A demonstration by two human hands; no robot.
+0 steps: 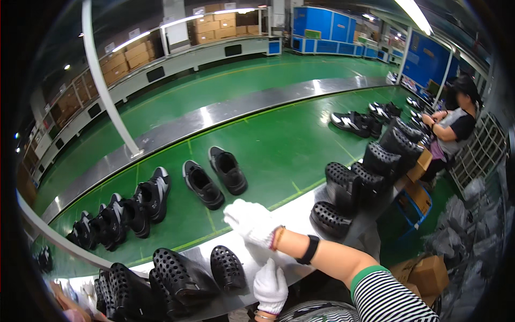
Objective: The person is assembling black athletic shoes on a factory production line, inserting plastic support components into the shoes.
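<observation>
A worker's gloved right hand hovers at the near edge of a green tabletop, fingers drawn close together, with a pair of black shoes just beyond at its eleven o'clock. The gloved left hand, fingers bent, has a perforated black form at its ten o'clock; whether either hand grips anything cannot be told.

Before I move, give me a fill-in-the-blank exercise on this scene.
The left hand and right hand wear ____ gloves.
The band around the right forearm is ____.
Dark shoes beyond the right hand stand on a ____ surface.
A co-worker is at the picture's ____ side.
Missing words: white; black; green; right.
</observation>
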